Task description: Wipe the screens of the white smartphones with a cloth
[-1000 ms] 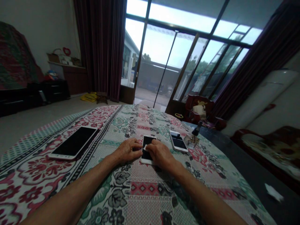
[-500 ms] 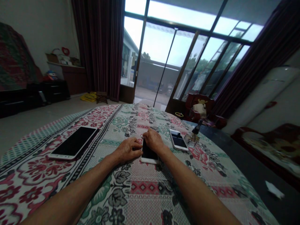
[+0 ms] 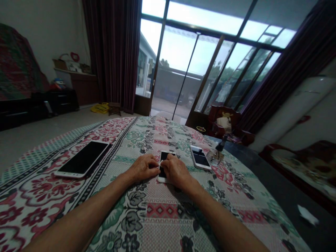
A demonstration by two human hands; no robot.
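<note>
A white-framed phone with a dark screen [image 3: 163, 158] lies flat on the patterned tablecloth [image 3: 162, 196] between my hands. My left hand [image 3: 144, 167] rests at the phone's left edge, fingers curled, thumb tip against the frame. Over the middle of the screen is my right hand [image 3: 176, 169], its fingers pinched together near the left edge; a small whitish thing shows at the fingertips, too small to name. A larger white phone [image 3: 83, 159] lies face up at the left. Another white phone [image 3: 200, 157] lies face up to the right of my right hand.
A glass container with a dark top [image 3: 217, 154] stands beyond the right phone. Right of the table is a dark surface with a crumpled white paper [image 3: 307, 214]. A wooden chair [image 3: 223, 120] stands behind the table, near the glass doors.
My right hand has moved down the phone, toward me, from its top edge to the middle of the screen. The upper part of the phone now shows. My left hand has stayed in place.
</note>
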